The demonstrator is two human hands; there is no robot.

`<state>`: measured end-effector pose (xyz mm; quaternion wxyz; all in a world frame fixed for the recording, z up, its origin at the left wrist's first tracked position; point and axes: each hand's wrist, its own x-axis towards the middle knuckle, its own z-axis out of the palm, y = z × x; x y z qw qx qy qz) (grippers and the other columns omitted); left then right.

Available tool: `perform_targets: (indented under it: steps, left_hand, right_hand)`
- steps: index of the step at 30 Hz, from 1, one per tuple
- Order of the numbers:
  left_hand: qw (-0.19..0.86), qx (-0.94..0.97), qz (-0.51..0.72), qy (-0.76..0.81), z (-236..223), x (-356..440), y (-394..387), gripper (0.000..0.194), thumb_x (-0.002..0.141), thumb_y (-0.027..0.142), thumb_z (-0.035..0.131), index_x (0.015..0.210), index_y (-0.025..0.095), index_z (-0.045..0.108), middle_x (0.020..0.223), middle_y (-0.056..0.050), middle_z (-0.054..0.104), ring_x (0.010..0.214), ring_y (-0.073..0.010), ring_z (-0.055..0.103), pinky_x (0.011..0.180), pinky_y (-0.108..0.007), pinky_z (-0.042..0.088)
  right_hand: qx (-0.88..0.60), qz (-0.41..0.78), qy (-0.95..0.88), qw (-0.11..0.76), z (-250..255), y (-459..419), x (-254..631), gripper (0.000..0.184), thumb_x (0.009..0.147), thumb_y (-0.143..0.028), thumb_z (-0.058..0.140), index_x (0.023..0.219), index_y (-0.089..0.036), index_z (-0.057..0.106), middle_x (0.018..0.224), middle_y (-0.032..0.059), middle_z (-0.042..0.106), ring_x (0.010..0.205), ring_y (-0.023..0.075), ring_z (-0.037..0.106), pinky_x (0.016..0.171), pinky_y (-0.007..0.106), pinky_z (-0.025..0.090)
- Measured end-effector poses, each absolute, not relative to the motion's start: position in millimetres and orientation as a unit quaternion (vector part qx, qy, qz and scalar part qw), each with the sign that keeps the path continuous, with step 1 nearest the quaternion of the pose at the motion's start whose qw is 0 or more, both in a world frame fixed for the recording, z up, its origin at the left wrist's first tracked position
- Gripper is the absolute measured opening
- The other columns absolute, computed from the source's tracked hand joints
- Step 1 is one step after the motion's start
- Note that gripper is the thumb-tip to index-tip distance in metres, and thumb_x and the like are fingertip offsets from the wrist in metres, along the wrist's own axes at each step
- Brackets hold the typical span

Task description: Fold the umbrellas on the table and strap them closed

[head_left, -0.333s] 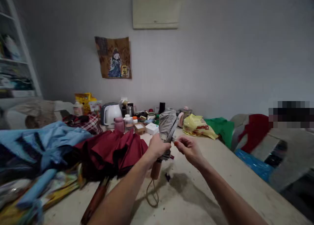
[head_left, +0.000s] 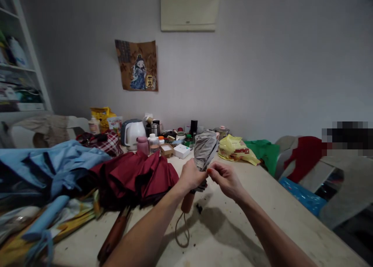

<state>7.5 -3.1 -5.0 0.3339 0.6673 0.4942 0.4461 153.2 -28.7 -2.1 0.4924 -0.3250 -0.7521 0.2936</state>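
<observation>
A grey folding umbrella [head_left: 204, 147], its canopy gathered round the shaft, is tilted above the table in front of me. My left hand [head_left: 192, 174] is wrapped round its lower canopy. Below that fist hangs the brown handle [head_left: 188, 202] with a looped wrist cord [head_left: 183, 232]. My right hand [head_left: 225, 178] is pinched closed, its fingertips against the umbrella beside my left thumb; what lies between them is hidden. To the left, a dark red umbrella [head_left: 140, 177] lies loosely folded, its brown handle [head_left: 115, 236] towards me.
A light blue umbrella [head_left: 78, 158] covers the table's left side. Along the back stand a kettle [head_left: 133, 134], bottles [head_left: 153, 143], a white box [head_left: 181, 151] and a yellow bag [head_left: 237, 149]. A person [head_left: 349, 177] is at the far right, beyond the table edge.
My right fingertips have come closer to my left thumb. The grey umbrella and both hands appear slightly further right, while the whole view has shifted a little.
</observation>
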Motion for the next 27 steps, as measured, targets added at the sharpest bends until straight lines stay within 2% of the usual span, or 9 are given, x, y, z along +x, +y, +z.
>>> perform_targets:
  steps: [4, 8, 11, 13, 21, 25, 27]
  left_hand:
    - [0.274, 0.698, 0.428, 0.505, -4, 5, -4, 0.036, 0.064, 0.039, 0.078, 0.083, 0.014, 0.06, 0.072, -0.008, 0.066, 0.064, -0.0191, 0.065, 0.049, -0.021, 0.043]
    - [0.2, 0.713, 0.393, 0.546, -4, 5, -11, 0.041, 0.069, 0.042, 0.073, 0.096, 0.014, 0.059, 0.087, -0.015, 0.07, 0.085, -0.0278, 0.069, 0.063, -0.028, 0.049]
    - [0.154, 0.711, 0.356, 0.586, -4, 6, -17, 0.039, 0.078, 0.035, 0.063, 0.108, 0.013, 0.053, 0.095, -0.019, 0.07, 0.096, -0.0332, 0.068, 0.073, -0.035, 0.049]
    - [0.143, 0.711, 0.343, 0.597, -4, 7, -20, 0.037, 0.079, 0.03, 0.059, 0.11, 0.012, 0.049, 0.094, -0.019, 0.07, 0.098, -0.035, 0.067, 0.073, -0.036, 0.048]
    - [0.082, 0.708, 0.338, 0.614, -7, 12, -25, 0.027, 0.082, 0.023, 0.053, 0.106, 0.013, 0.046, 0.09, -0.018, 0.069, 0.087, -0.0343, 0.069, 0.066, -0.036, 0.046]
    - [0.043, 0.709, 0.357, 0.607, -12, 20, -31, 0.019, 0.086, 0.019, 0.044, 0.105, 0.013, 0.045, 0.099, -0.017, 0.067, 0.092, -0.0325, 0.068, 0.072, -0.038, 0.048]
    - [0.057, 0.712, 0.37, 0.595, -15, 23, -30, 0.021, 0.087, 0.021, 0.047, 0.106, 0.013, 0.045, 0.103, -0.018, 0.066, 0.096, -0.0321, 0.067, 0.075, -0.038, 0.048]
  right_hand:
    - [-0.319, 0.297, -0.764, 0.476, -1, -31, 152, 0.042, 0.086, -0.057, 0.051, 0.07, -0.019, 0.05, 0.056, -0.0032, 0.043, 0.047, 0.0094, 0.038, 0.045, 0.023, 0.033]
    - [-0.332, 0.288, -0.763, 0.474, -4, -30, 148, 0.038, 0.086, -0.053, 0.052, 0.069, -0.019, 0.05, 0.054, -0.0024, 0.046, 0.047, 0.0099, 0.04, 0.046, 0.023, 0.034]
    - [-0.345, 0.287, -0.746, 0.493, -8, -28, 143, 0.036, 0.084, -0.049, 0.053, 0.065, -0.019, 0.049, 0.055, -0.0014, 0.048, 0.048, 0.0098, 0.04, 0.047, 0.023, 0.035]
    - [-0.35, 0.287, -0.732, 0.508, -9, -27, 140, 0.035, 0.083, -0.047, 0.053, 0.063, -0.019, 0.049, 0.054, -0.0018, 0.047, 0.047, 0.0094, 0.039, 0.046, 0.022, 0.034]
    - [-0.397, 0.256, -0.709, 0.523, -6, -30, 134, 0.032, 0.077, -0.042, 0.053, 0.055, -0.019, 0.049, 0.048, -0.0006, 0.049, 0.046, 0.0106, 0.042, 0.046, 0.023, 0.034]
    - [-0.436, 0.227, -0.676, 0.55, -9, -30, 130, 0.034, 0.073, -0.044, 0.057, 0.052, -0.019, 0.052, 0.049, 0.0018, 0.054, 0.047, 0.0116, 0.044, 0.047, 0.024, 0.035]
    - [-0.447, 0.245, -0.653, 0.561, -10, -26, 132, 0.036, 0.072, -0.048, 0.059, 0.053, -0.019, 0.053, 0.048, 0.0015, 0.053, 0.046, 0.0121, 0.045, 0.046, 0.025, 0.036]
